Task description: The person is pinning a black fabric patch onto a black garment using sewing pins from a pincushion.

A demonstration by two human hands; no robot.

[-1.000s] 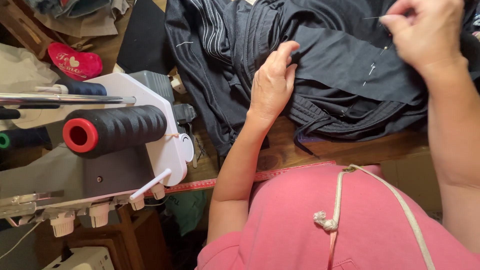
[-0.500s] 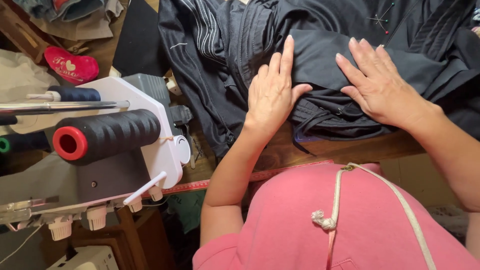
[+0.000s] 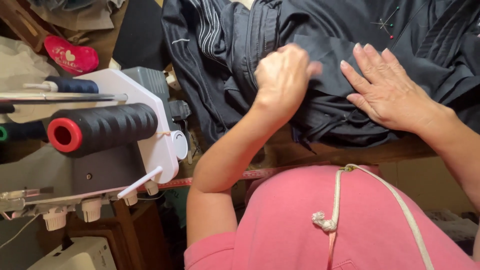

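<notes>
Head view looks down on a wooden table (image 3: 350,152) whose near edge runs just in front of a person in a pink shirt (image 3: 310,220); a heap of dark fabric (image 3: 260,30) covers the far part of the table, from about its middle to the right edge; both bare hands lie on it. Right hand (image 3: 387,87) rests flat, palm down, fingers spread and pressed on a smooth flap of the cloth near the right half of the table; left hand (image 3: 282,75) sits just beside it, touching the same cloth, fingers curled under and blurred (whether they pinch a fold I cannot tell). Several pins with coloured heads (image 3: 386,22) stick in the fabric towards the far right corner, apart from both hands. A pink measuring tape (image 3: 250,174) lies along the near edge of the table; a white cord (image 3: 335,200) hangs over the pink shirt. At the left edge stands a white sewing machine (image 3: 150,105) carrying a large spool of dark thread (image 3: 105,127) with a red core; a red heart-shaped cushion (image 3: 70,54) lies towards the far left corner.
</notes>
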